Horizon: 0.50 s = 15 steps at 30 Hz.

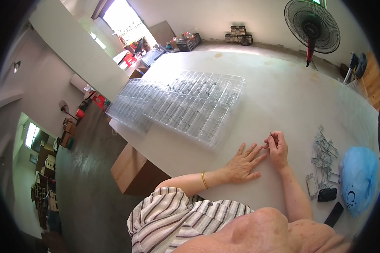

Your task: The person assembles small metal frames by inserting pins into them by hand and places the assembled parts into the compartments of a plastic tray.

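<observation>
Head view: writing first. The blue plastic bag (359,179), one, at the right side of the white table (283,101), carries dark print; the fan (311,25) has a hub badge (too small to read).

Hands, two. Left hand (242,165): palm down on the table, fingers spread, grasping nothing; one gold bracelet (204,180) on its wrist. Right hand (277,148): just beside the left fingertips, thumb and forefinger pinching one small dark piece (271,134) (kind unclear), up at the fingertips above the table.

Clear compartment trays (190,105): at least two, overlapping, beyond the left hand, slim parts in many slots. Metal parts (323,158): one loose pile left of the bag, too tangled to count. One black pouch (327,195), one flat black object (334,214) below it.
</observation>
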Available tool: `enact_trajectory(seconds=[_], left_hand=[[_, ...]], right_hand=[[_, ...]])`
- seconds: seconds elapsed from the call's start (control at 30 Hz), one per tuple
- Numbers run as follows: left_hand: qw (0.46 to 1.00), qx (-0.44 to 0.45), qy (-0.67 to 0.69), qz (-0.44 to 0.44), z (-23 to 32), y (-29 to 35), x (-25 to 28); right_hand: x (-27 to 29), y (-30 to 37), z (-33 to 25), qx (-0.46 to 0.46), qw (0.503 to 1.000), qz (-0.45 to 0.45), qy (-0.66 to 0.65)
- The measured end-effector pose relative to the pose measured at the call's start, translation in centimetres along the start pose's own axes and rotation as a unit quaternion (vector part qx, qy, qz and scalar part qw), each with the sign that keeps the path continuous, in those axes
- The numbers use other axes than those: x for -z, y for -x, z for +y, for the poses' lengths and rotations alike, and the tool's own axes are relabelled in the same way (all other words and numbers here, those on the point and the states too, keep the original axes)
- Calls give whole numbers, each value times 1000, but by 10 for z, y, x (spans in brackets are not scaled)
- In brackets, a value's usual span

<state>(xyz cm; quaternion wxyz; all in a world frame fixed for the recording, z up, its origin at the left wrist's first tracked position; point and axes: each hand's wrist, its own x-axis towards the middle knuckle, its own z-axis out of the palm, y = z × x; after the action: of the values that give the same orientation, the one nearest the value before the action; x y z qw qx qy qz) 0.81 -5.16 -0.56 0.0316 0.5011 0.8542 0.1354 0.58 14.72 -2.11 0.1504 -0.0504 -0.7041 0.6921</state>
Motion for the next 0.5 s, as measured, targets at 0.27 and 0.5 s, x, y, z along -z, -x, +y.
enact_trajectory(seconds=[0.27,0.5], left_hand=[[999,9,0,-31,2,1,2],[999,8,-3,-36,-1,4,8]], right_hand=[[-2,1,6,161,980,29,114],[-8,5,-2,119,987,9,107]])
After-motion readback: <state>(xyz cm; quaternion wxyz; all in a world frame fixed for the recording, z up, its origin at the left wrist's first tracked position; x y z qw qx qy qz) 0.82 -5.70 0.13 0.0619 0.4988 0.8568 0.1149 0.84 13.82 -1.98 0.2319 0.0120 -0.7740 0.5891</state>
